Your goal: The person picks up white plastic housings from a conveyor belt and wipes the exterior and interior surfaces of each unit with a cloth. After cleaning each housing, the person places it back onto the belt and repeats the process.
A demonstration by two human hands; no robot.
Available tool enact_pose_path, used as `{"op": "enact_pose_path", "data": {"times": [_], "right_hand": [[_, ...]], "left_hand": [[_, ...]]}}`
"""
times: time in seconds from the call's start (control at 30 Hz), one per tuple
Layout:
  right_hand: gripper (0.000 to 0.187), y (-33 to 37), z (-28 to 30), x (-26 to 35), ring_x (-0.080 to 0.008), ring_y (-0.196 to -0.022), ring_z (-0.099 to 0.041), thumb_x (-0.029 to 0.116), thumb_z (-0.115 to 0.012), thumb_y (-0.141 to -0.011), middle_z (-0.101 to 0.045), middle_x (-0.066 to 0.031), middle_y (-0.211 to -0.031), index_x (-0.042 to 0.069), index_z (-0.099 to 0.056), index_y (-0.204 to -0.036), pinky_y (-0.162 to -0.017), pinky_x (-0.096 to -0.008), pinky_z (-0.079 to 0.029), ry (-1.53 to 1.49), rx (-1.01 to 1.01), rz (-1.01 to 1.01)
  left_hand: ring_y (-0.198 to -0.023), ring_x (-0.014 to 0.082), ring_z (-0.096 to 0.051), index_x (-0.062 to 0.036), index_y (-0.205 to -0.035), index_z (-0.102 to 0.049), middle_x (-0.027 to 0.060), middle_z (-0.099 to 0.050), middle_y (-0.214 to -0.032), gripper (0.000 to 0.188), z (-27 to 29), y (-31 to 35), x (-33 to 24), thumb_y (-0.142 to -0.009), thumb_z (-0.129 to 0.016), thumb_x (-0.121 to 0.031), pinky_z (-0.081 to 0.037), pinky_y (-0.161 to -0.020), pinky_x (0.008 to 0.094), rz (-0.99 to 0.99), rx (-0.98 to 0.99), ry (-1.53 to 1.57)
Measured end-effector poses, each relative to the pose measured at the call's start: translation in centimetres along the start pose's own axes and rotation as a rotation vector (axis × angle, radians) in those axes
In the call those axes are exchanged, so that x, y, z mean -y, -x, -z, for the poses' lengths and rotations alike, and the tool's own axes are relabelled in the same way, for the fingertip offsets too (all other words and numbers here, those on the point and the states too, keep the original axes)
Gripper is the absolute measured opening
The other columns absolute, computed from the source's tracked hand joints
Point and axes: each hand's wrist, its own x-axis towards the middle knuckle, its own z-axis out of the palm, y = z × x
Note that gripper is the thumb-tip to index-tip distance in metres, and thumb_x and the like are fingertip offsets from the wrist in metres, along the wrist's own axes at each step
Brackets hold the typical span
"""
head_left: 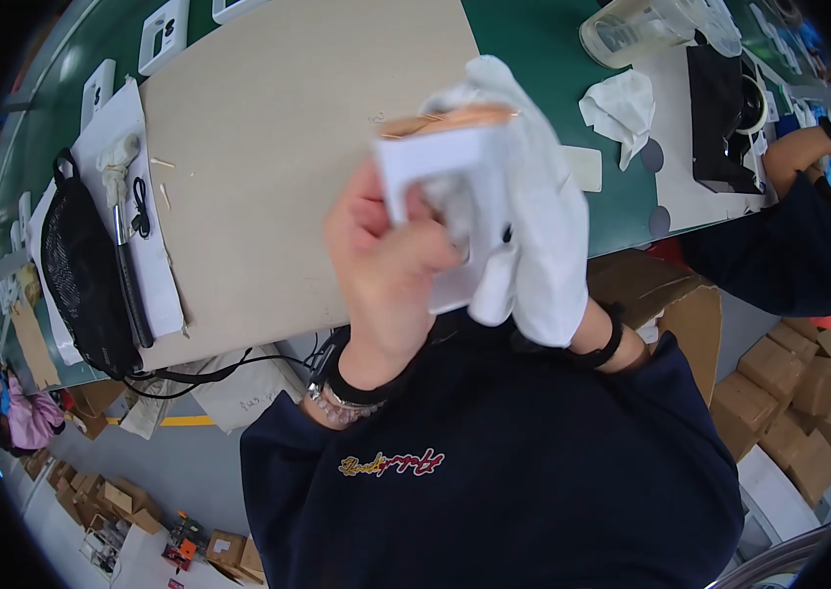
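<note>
Between my hands, above the beige mat, is a white plastic frame (pixel 443 162) with a large opening, blurred by motion. A copper-brown strip (pixel 445 120) shows along its top edge; its kind is unclear. My bare left hand (pixel 386 250) grips the frame's left side, the thumb bent in at the opening, where some whitish cloth-like stuff shows. In a white cloth glove, my right hand (pixel 538 211) is wrapped round the frame's right side. The right fingertips are partly hidden behind it.
The beige mat (pixel 268 147) lies on a green table. On the left are a black mesh pouch (pixel 86 265), a black-handled tool (pixel 128 265) with a wrapped head, and cotton swabs (pixel 164 196). White housings (pixel 163 37) stand far left; a clear jug (pixel 631 31) and crumpled cloth (pixel 621 110) lie far right. A co-worker's arm (pixel 798 152) is at right.
</note>
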Motion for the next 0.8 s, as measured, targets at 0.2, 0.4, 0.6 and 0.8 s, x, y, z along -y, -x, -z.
{"op": "enact_pose_path", "data": {"times": [0.2,0.4,0.6,0.8], "right_hand": [[0.053,2.5,-0.2,-2.9,-0.0117,-0.106,-0.04,0.014,-0.051,-0.082,-0.032,-0.0093,-0.127,-0.003,-0.025,-0.125,-0.087,-0.0219,-0.032,-0.002,0.043,0.114],[0.054,2.0,-0.5,-1.9,-0.0151,-0.104,-0.042,0.014,-0.05,-0.081,-0.027,-0.0106,-0.13,-0.005,-0.025,-0.125,-0.084,-0.0243,-0.035,0.165,0.068,0.141],[0.049,-0.1,4.4,-2.0,-0.0219,-0.086,-0.05,0.018,-0.053,-0.077,-0.043,-0.0127,-0.112,-0.001,-0.035,-0.119,-0.072,-0.0275,-0.039,0.955,-0.22,0.572],[0.025,-1.6,4.9,3.5,-0.0206,-0.06,-0.049,0.023,-0.06,-0.064,-0.05,-0.0039,-0.067,0.011,-0.058,-0.085,-0.052,-0.0288,-0.035,1.345,0.368,1.155]], "left_hand": [[-0.046,0.008,-0.032,-0.0049,-0.069,-0.038,0.0007,-0.038,-0.056,0.018,0.4,-0.7,0.3,-0.055,-0.038,0.007,-0.027,-0.046,0.0201,-0.147,-0.011,0.445],[-0.054,0.0092,-0.039,-0.0059,-0.073,-0.036,0.0019,-0.041,-0.059,0.016,-1.5,-0.9,1.6,-0.061,-0.04,0.004,-0.031,-0.049,0.0199,-0.21,-0.329,0.19],[-0.079,0.0139,-0.051,-0.005,-0.092,-0.039,0.0056,-0.05,-0.08,0.018,-3.5,0.3,2.7,-0.076,-0.046,-0.011,-0.038,-0.07,0.0232,0.02,-0.191,0.163],[-0.088,0.0173,-0.049,-0.0021,-0.117,-0.035,0.0092,-0.052,-0.096,0.04,-3.5,1.0,-0.5,-0.084,-0.04,-0.025,-0.039,-0.077,0.0288,0.355,0.021,0.466]]}}
